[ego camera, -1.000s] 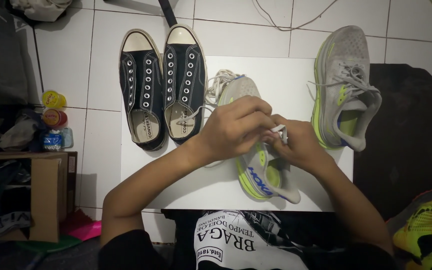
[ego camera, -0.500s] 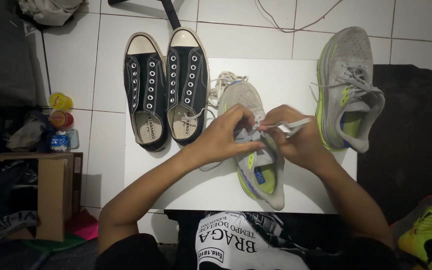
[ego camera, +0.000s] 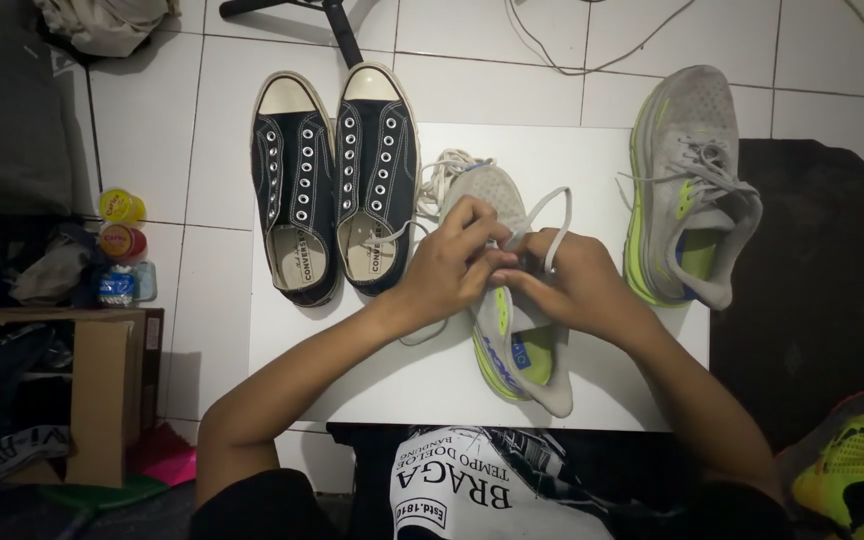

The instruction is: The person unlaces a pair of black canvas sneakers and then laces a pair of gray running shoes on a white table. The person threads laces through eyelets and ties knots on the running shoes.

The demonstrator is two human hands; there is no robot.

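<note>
Grey running shoe [ego camera: 512, 330] under both hands, left [ego camera: 449, 265] and right [ego camera: 570, 280], fingers pinching its lace [ego camera: 552, 215]

On our tabletop [ego camera: 592, 385], the running shoe [ego camera: 512, 300] lies centre (under our hands), its mate [ego camera: 692, 190] right, the laceless sneakers [ego camera: 337, 185] left.

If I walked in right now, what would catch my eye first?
Two hands meet at the middle of the white table: the left hand and right hand work a white lace on a grey running shoe with a lime sole. Its partner, the second grey shoe, lies at the right edge, and a pair of black canvas sneakers sits at the left.
</note>
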